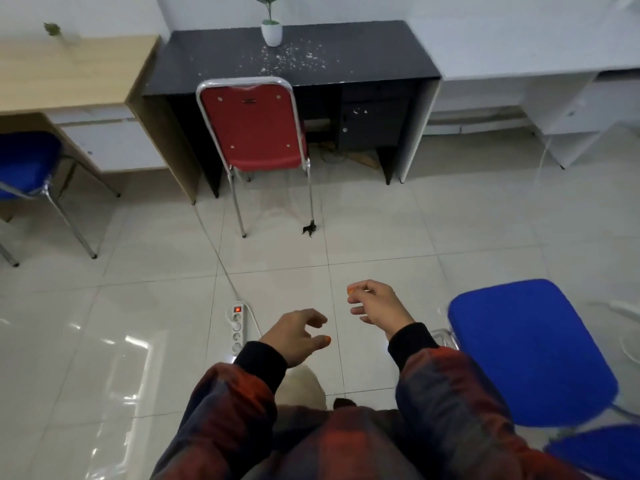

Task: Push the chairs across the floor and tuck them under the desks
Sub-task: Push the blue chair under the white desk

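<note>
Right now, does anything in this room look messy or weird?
Yes. White crumbs or flakes are scattered over the black desk beside the small potted plant. A dark scrap lies on the floor at one leg of the red chair, and a power strip sits out on the tiles.

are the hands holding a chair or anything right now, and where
Nothing is held. The left hand and right hand hang over bare floor with fingers loosely curled, clear of the blue chair beside them.
</note>
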`<state>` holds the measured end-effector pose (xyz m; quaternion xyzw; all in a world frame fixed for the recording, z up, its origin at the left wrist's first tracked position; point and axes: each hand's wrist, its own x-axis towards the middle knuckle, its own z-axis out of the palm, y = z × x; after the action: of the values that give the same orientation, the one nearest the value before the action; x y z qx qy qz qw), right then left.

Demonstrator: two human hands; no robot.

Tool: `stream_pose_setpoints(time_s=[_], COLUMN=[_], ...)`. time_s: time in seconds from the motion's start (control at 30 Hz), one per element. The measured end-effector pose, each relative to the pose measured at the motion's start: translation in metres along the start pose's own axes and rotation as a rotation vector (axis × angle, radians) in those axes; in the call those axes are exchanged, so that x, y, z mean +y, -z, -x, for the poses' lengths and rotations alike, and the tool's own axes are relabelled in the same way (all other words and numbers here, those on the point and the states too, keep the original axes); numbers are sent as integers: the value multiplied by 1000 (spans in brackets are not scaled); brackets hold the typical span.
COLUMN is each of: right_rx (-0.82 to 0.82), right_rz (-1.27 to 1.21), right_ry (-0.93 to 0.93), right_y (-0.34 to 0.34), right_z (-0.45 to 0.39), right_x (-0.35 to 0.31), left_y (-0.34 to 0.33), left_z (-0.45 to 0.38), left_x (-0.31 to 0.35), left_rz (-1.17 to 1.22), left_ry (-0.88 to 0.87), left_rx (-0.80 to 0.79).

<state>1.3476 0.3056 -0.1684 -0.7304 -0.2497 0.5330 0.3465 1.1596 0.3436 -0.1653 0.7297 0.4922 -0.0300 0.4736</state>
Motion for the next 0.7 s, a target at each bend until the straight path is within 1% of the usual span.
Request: stream_pose_setpoints(time_s=[0.13,0.23,0.3,0.4,0.5,0.6,0.7], right_rx=[90,164,216,274,259,242,303], right_rz=[-58,-95,-122,-156,-156,-139,-163], right_ry=[51,64,57,15,-31,-123,-178], right_y=[8,11,9,-7,-29,-43,-38], right_z=[30,55,74,113,159,209,242], right_x=[10,29,42,70,108,155,187], left_y=[2,-5,-13,-34,-61,-93,-113], left_z=[9,22,37,71,102,133,153], left_x=[12,16,12,-9,-32,-50,-50], left_rz=[-65,-57,-42,-11,35,-20,-34], left_ry=[-90,-162,-197,-199,-172,-147,-175], left_rx=[69,78,53,7,-55,-152,-228])
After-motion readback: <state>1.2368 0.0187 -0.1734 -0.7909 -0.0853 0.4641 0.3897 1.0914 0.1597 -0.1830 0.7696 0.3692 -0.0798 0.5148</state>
